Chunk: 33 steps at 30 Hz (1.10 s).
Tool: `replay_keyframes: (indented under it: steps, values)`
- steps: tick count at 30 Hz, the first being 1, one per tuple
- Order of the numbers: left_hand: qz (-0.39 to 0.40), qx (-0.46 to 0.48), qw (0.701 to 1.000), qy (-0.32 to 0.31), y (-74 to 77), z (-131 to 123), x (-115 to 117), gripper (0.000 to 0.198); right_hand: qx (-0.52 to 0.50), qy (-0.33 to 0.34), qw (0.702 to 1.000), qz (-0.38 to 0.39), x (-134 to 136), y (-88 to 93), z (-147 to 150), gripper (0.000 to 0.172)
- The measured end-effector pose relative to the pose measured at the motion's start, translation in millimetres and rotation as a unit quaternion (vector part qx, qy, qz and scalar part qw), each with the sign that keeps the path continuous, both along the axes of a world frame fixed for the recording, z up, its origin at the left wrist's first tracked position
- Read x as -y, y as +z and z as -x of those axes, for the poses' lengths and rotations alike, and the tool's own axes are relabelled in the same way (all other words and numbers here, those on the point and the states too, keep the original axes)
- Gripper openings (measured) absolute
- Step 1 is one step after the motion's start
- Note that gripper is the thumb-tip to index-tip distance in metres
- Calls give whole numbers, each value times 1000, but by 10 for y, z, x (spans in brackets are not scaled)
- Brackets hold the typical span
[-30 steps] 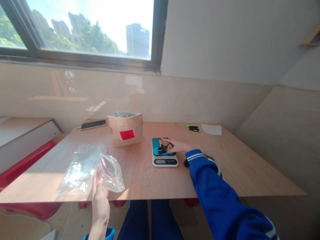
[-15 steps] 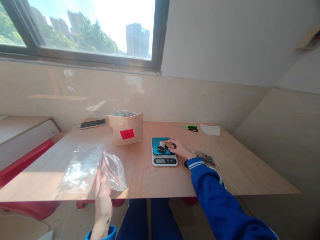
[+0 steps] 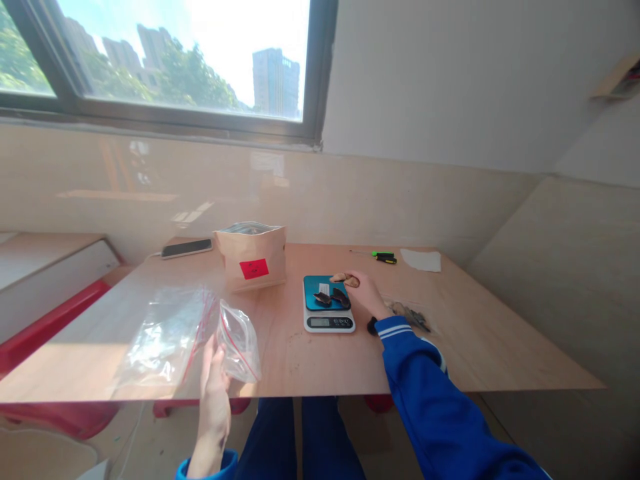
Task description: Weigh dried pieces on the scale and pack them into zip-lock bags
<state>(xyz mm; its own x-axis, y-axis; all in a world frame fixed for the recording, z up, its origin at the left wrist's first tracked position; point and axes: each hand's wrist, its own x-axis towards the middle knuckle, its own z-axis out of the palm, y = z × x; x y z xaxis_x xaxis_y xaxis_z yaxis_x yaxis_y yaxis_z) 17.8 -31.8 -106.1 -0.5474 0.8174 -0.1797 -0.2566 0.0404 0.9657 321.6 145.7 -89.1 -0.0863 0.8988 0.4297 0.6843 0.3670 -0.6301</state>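
A kitchen scale (image 3: 331,323) with a blue platform stands in the middle of the table. Two dark dried mushrooms (image 3: 341,299) and a small white label (image 3: 324,289) are on the platform. Above its right edge, my right hand (image 3: 367,293) pinches a paler brown dried mushroom (image 3: 344,279). My left hand (image 3: 215,373) grips a clear zip bag (image 3: 239,343) with a red seal line, its mouth gaping. Another flat clear bag (image 3: 163,333) lies left of it. Partly behind my right wrist, more dried mushrooms (image 3: 411,315) lie in or on clear plastic.
A brown paper pouch (image 3: 253,267) with a red label stands open behind the scale's left side. At the back lie a phone (image 3: 187,249), green-and-black screwdrivers (image 3: 384,257) and a white paper (image 3: 421,260). A dark round piece (image 3: 372,325) sits by my right cuff.
My right hand has lifted off the platform with the paler mushroom, uncovering a second dark one. My left hand has shifted slightly right with the zip bag, away from the flat bag.
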Motion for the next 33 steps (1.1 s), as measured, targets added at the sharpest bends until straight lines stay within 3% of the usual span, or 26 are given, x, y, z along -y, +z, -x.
replay_keyframes:
  steps: [8, 11, 14, 18, 22, 24, 27, 30, 33]
  values:
    - [5, 38, 998, -49, 24, -59, 28, 53, -69, -8, 998, 11, 41, 175, 160, 28]
    - [-6, 48, 997, -63, 32, -73, 36, 56, -118, 16, 991, 58, 160, 319, 303, 30]
    - [-21, 57, 995, -78, 61, -108, 46, 56, -159, 100, 969, 159, 375, 548, 510, 35]
    - [-12, 34, 996, -84, 103, -187, 36, 54, -164, 243, 923, 248, 724, 860, 836, 30]
    - [-35, 30, 995, -83, 87, -262, -33, 60, -104, 320, 888, 314, 970, 969, 1133, 26]
    - [-60, 40, 995, -66, 43, -278, -85, 62, -52, 303, 906, 290, 1038, 937, 1253, 18]
    - [-112, 30, 992, -54, -39, -287, -135, 59, 19, 220, 958, 183, 1116, 853, 1408, 5]
    - [-132, 22, 990, -50, -92, -314, -126, 58, 43, 152, 978, 135, 1194, 785, 1556, 11]
    - [-129, 31, 989, -67, -116, -362, -103, 67, 35, 143, 984, 101, 1257, 723, 1686, 22]
